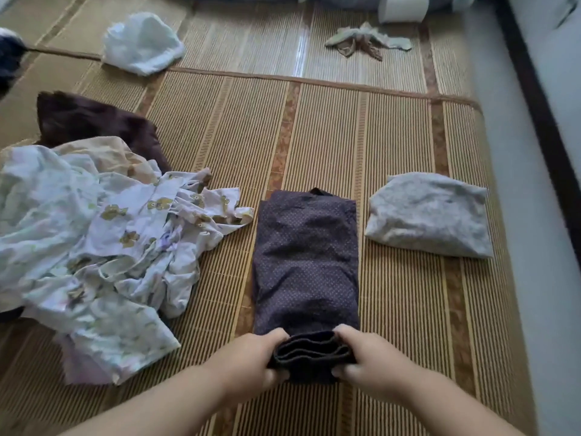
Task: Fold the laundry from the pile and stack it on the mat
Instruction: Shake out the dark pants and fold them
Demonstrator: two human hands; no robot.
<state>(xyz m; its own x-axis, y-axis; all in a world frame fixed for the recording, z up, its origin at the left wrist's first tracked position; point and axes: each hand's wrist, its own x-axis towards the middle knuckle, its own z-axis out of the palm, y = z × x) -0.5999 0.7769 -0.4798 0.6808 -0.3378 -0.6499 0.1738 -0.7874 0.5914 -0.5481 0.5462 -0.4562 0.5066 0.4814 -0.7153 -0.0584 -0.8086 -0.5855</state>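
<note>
A dark purple dotted garment (306, 259) lies folded into a long strip on the bamboo mat (393, 309), straight ahead of me. Its near end is bunched into layered folds between my hands. My left hand (254, 357) grips the left side of that end, and my right hand (364, 357) grips the right side. To the left sprawls the unfolded pile (103, 247) of pale floral clothes. A folded light grey piece (430, 214) lies on the mat to the right.
A dark brown cloth (94, 121) lies behind the pile. Farther back are a white crumpled cloth (143, 42), a small greenish rag (364, 42) and a white roll (404, 7). A grey floor strip and dark edge (534, 89) run along the right.
</note>
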